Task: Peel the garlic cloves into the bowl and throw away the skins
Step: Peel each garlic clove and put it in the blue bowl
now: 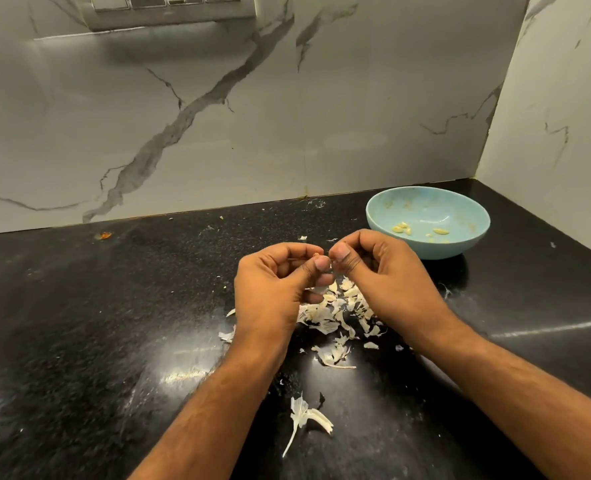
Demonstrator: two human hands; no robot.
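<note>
Loose skins [335, 315]: pale papery flakes heaped on the desk directly below both hands; partly hidden by the wrists.
Stray skin [304, 415]: larger white piece with a long thin tail, lying apart from the heap, nearer the viewer, between the forearms.
Bowl [427, 226]: light blue, upright, at the back right near the wall corner — just beyond the right hand, which overlaps its near rim.
Peeled cloves [403, 228]: a few yellowish pieces lying in the bottom of the bowl.
Desk [114, 306]: black speckled stone, glossy, with light glare, white dust and tiny scraps; a small orange speck at the back left edge.
Walls: white marble-look panels with grey veins, meeting in a corner at the right.
Switch plate [169, 8]: metallic, at the top edge of the wall, cut off by the frame.
Garlic clove [318, 254]: held in the air above the heap, between the two hands; only a small pale tip visible — long axis and pointing not discernible.
Left hand [280, 285]: fingers curled, thumb and forefinger pinching the clove.
Right hand [380, 268]: fingers curled, thumb tip pressed against the same clove from the other side, thumbs almost touching.
</note>
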